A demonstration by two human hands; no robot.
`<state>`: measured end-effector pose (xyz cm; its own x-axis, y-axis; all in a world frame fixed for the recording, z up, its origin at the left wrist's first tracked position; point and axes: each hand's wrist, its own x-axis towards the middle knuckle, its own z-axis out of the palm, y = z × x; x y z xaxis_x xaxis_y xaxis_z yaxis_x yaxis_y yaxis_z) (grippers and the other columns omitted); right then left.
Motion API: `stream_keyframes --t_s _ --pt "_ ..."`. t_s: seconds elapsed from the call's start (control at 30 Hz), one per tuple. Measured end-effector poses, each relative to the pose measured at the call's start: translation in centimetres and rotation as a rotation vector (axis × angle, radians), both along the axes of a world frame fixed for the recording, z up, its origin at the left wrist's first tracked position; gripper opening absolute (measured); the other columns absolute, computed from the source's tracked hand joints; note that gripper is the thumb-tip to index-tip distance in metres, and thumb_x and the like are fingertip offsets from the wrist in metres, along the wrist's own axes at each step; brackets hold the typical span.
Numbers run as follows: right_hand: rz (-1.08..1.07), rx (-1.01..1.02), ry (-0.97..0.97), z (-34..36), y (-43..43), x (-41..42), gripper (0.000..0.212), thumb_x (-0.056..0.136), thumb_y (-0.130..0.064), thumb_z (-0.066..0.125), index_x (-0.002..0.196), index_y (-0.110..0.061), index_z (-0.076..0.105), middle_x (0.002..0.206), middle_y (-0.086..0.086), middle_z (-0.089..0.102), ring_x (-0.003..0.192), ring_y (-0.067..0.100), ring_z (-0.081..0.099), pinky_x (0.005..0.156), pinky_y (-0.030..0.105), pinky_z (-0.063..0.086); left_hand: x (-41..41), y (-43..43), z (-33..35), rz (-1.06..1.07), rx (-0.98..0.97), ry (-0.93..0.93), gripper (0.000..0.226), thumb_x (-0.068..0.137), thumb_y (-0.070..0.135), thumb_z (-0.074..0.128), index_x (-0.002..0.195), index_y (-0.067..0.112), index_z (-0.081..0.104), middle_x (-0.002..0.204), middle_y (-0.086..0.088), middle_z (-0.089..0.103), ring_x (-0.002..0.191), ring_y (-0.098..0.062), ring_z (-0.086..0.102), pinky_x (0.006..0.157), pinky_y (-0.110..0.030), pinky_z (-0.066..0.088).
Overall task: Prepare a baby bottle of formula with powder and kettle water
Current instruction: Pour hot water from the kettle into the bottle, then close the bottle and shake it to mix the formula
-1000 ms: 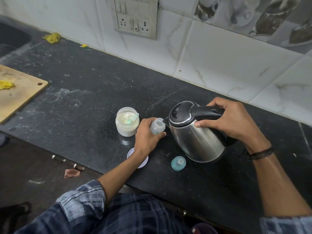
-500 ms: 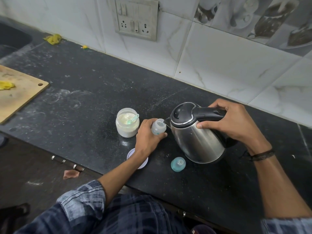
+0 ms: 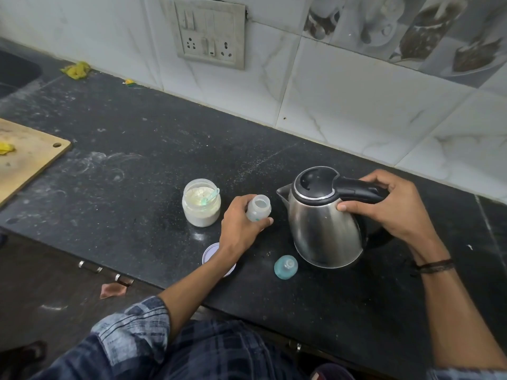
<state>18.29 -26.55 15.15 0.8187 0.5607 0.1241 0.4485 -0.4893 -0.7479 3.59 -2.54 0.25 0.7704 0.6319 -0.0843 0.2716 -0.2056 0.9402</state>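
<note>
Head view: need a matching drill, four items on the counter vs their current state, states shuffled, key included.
Things
1. kettle
2. baby bottle
3. powder jar
4. teal bottle cap

States
A. lidless, scoop inside
B. lies loose on the counter, no hand on it
C. right hand grips its handle
D. left hand holds it, top open

Pairs: 1-C; 2-D; 3-A; 4-B

Nothing is legible; teal print on the bottle (image 3: 258,208) is too small to read.
</note>
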Motion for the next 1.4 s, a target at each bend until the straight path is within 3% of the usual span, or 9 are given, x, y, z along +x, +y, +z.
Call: stream_keyframes --t_s 0.2,0.4,0.57,0.73,0.9,1.1,1.23,1.33,1.4 --pt "-0.213 0.217 0.001 -2.4 -4.1 -2.0 0.045 0.05 -0.052 0.097 0.085 -0.038 0.072 0.083 -0.016 0.076 0.069 -0.002 0.069 0.06 0.01 0.051 -0.1 -0.4 -0.5 -0.014 -0.002 0.012 0.057 0.069 0.027 0.095 0.114 0.037 0.061 0.11 0.023 0.062 0.108 -0.008 0.062 0.097 -0.029 0.05" --pt "-0.43 0.344 0.019 -4.1 -6.5 -4.9 0.05 0.051 -0.07 0.094 0.086 -0.043 0.07 0.082 -0.016 0.074 0.061 -0.001 0.065 0.056 0.013 0.052 -0.4 -0.2 -0.9 -0.05 -0.024 0.034 0.058 0.069 0.026 0.094 0.118 0.032 0.064 0.116 0.018 0.066 0.11 -0.006 0.064 0.099 -0.033 0.052" --pt "-0.609 0.396 -0.053 -6.0 -7.3 -7.0 0.049 0.053 -0.075 0.091 0.086 -0.047 0.067 0.081 -0.019 0.071 0.066 0.013 0.063 0.063 0.035 0.055 -0.2 -0.6 -1.0 -0.104 -0.023 0.038 0.06 0.069 0.026 0.094 0.121 0.028 0.065 0.117 0.016 0.067 0.11 -0.007 0.064 0.102 -0.038 0.052" --pt "-0.787 0.455 -0.118 -7.5 -7.1 -9.3 0.045 0.061 -0.059 0.093 0.09 -0.038 0.066 0.082 -0.02 0.068 0.074 -0.005 0.063 0.066 0.01 0.05 0.0 -1.0 -0.9 -0.161 -0.018 0.015 0.057 0.07 0.024 0.093 0.12 0.027 0.065 0.118 0.015 0.068 0.11 -0.005 0.065 0.1 -0.037 0.053" --pt "-0.978 0.511 -0.145 -8.9 -6.2 -11.9 0.051 0.063 -0.057 0.094 0.094 -0.029 0.065 0.081 -0.016 0.065 0.071 -0.007 0.062 0.063 0.008 0.048 0.0 -1.1 -0.9 -0.204 -0.034 -0.006 0.057 0.072 0.021 0.093 0.12 0.027 0.064 0.119 0.014 0.067 0.111 -0.004 0.064 0.099 -0.03 0.053" --pt "-1.135 0.49 -0.154 -8.7 -4.2 -13.7 0.052 0.063 -0.063 0.092 0.091 -0.034 0.059 0.083 -0.036 0.063 0.074 -0.009 0.062 0.066 0.008 0.048 0.1 -1.0 -1.1 -0.252 -0.039 -0.006 0.059 0.072 0.02 0.093 0.124 0.023 0.064 0.121 0.011 0.067 0.113 -0.008 0.065 0.098 -0.027 0.052" --pt "-1.16 0.421 -0.139 -8.1 -3.6 -14.5 0.053 0.067 -0.065 0.088 0.097 -0.034 0.057 0.084 -0.023 0.062 0.079 -0.016 0.06 0.066 0.003 0.043 0.1 -0.8 -1.5 -0.273 -0.045 0.008 0.059 0.073 0.019 0.093 0.124 0.023 0.064 0.121 0.011 0.067 0.112 -0.008 0.065 0.1 -0.032 0.053" --pt "-1.145 0.32 -0.18 -8.1 -3.1 -15.2 0.057 0.073 -0.059 0.086 0.113 -0.031 0.057 0.105 -0.019 0.058 0.098 -0.01 0.059 0.084 0.019 0.051 0.0 -0.7 -1.9 -0.284 -0.038 0.01 0.058 0.072 0.021 0.093 0.123 0.025 0.064 0.12 0.013 0.067 0.111 -0.005 0.064 0.1 -0.033 0.054" --pt "-1.241 0.219 -0.27 -8.2 -2.2 -16.0 0.066 0.077 -0.052 0.088 0.127 -0.021 0.059 0.127 0.0 0.053 0.119 0.017 0.053 0.1 0.046 0.048 0.0 -0.5 -1.9 -0.299 -0.036 0.004 0.057 0.072 0.022 0.092 0.122 0.027 0.065 0.119 0.014 0.067 0.111 -0.005 0.065 0.1 -0.035 0.054"
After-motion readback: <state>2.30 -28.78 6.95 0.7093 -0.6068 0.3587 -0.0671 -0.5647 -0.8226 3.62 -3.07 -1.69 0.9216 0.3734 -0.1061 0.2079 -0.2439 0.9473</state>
